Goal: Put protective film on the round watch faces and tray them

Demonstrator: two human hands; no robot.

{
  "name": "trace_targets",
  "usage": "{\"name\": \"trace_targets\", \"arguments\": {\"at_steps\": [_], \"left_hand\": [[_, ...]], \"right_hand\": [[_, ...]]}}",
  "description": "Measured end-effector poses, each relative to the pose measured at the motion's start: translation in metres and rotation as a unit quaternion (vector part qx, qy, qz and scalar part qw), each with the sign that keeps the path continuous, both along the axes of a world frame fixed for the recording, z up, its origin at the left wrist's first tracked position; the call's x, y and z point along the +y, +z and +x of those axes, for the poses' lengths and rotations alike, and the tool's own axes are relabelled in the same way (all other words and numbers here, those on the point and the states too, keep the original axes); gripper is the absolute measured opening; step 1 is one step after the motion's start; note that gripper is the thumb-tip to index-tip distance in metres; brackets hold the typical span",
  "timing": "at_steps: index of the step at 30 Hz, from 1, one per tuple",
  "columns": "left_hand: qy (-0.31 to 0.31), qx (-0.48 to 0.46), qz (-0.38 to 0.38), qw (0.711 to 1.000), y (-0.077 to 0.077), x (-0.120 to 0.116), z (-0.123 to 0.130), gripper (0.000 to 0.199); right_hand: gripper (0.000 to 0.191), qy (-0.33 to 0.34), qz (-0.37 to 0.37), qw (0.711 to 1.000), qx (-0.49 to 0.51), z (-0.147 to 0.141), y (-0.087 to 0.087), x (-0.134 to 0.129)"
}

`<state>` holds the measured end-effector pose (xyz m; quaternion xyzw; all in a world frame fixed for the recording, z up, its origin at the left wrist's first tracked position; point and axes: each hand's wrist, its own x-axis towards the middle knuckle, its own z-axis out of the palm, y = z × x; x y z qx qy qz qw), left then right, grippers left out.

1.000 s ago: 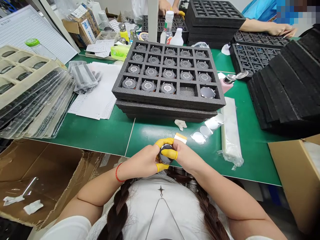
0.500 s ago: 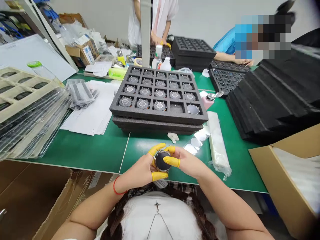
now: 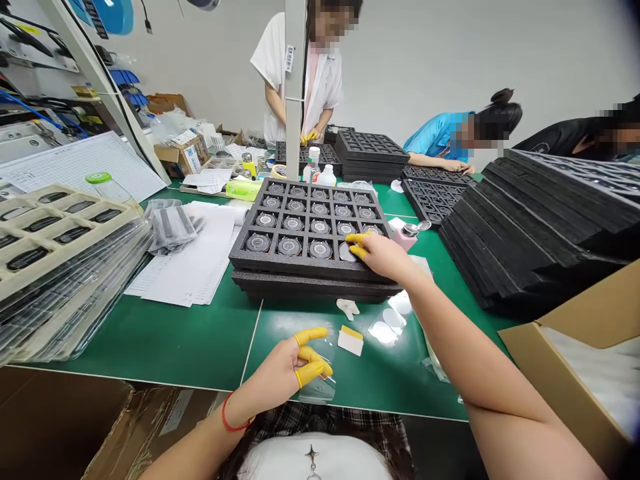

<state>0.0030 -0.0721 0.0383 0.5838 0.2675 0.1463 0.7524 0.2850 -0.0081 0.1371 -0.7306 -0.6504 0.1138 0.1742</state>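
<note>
My right hand (image 3: 377,253), in yellow finger cots, reaches into the front row of a black foam tray (image 3: 295,265). Its thumb and finger are at the right edge of a round watch (image 3: 347,251) with a pale, shiny face, sitting in a compartment. The hand covers the front right corner compartment. Several other round watches (image 3: 320,249) lie in the tray, dark ringed sides up. Near the table's front edge my left hand (image 3: 295,367), also in yellow finger cots, is held with fingers apart and nothing visible in it. Clear plastic film (image 3: 319,392) lies just below it.
A yellow-and-white pad (image 3: 351,341), crumpled white tissue (image 3: 347,308) and round clear films (image 3: 389,323) lie before the tray. A pink pump bottle (image 3: 406,237) stands right of it. Blister trays (image 3: 75,287) are stacked left, black foam trays (image 3: 530,227) right. Co-workers sit and stand opposite.
Both hands were together around the watch by the table edge. My right hand has carried it forward into the compartment that stood empty. My left hand has let go and stays low.
</note>
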Motion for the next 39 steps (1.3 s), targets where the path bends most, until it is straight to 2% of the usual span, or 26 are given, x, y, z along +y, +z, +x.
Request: {"name": "trace_targets", "arguments": {"at_steps": [2, 5, 9, 11, 13, 16, 17, 18, 21, 23, 25, 27, 31, 33, 36, 39], "left_hand": [[-0.004, 0.002, -0.002, 1.0, -0.002, 0.002, 0.0, 0.059], [-0.01, 0.0, -0.008, 1.0, -0.002, 0.004, 0.0, 0.057], [-0.009, -0.003, -0.015, 1.0, 0.0, 0.006, 0.002, 0.054], [-0.008, -0.012, -0.024, 1.0, 0.0, 0.007, 0.003, 0.054], [-0.002, -0.026, -0.037, 0.999, -0.001, 0.007, 0.005, 0.053], [0.011, -0.054, -0.059, 0.997, -0.002, 0.008, 0.007, 0.055], [0.017, -0.068, -0.068, 0.995, -0.002, 0.009, 0.007, 0.058], [0.021, -0.088, -0.077, 0.993, -0.001, 0.009, 0.006, 0.062], [0.017, -0.148, -0.097, 0.984, 0.002, 0.01, 0.002, 0.079], [0.012, -0.146, -0.108, 0.983, 0.005, 0.009, 0.0, 0.081], [0.022, -0.099, -0.103, 0.989, 0.008, 0.008, -0.002, 0.075], [0.036, -0.053, -0.072, 0.995, 0.009, 0.006, -0.003, 0.069], [0.057, 0.004, 0.007, 0.998, 0.01, 0.001, -0.004, 0.065], [0.057, 0.016, 0.033, 0.998, 0.012, -0.001, -0.004, 0.063], [0.005, 0.004, 0.059, 0.998, 0.015, -0.001, -0.004, 0.06], [-0.086, -0.005, 0.127, 0.988, 0.017, 0.003, -0.004, 0.049]], "right_hand": [[0.03, -0.002, 0.045, 0.995, -0.087, -0.001, 0.002, 0.002], [0.03, -0.042, 0.094, 0.981, -0.165, 0.004, 0.003, 0.023], [0.024, -0.066, 0.051, 0.989, -0.121, 0.017, -0.005, 0.062], [0.023, -0.074, 0.06, 0.991, -0.099, 0.021, -0.008, 0.068], [0.022, -0.089, 0.084, 0.989, -0.081, 0.018, -0.007, 0.059], [0.016, -0.101, 0.188, 0.976, -0.05, -0.007, -0.009, 0.017], [0.014, -0.088, 0.261, 0.961, -0.022, -0.02, -0.013, -0.001], [0.013, -0.038, 0.31, 0.95, 0.023, -0.035, -0.018, -0.02], [0.017, 0.204, 0.324, 0.918, 0.1, -0.077, -0.043, -0.072], [0.023, 0.291, 0.312, 0.898, 0.103, -0.094, -0.06, -0.094], [0.029, 0.318, 0.281, 0.899, 0.107, -0.1, -0.072, -0.105], [0.035, 0.307, 0.255, 0.91, 0.115, -0.1, -0.076, -0.11], [0.042, 0.288, 0.274, 0.913, 0.09, -0.098, -0.071, -0.115], [0.039, 0.287, 0.271, 0.916, 0.074, -0.099, -0.066, -0.118], [0.028, 0.322, 0.239, 0.91, 0.106, -0.104, -0.059, -0.12], [0.025, 0.401, 0.13, 0.894, 0.154, -0.109, -0.051, -0.118]]}}
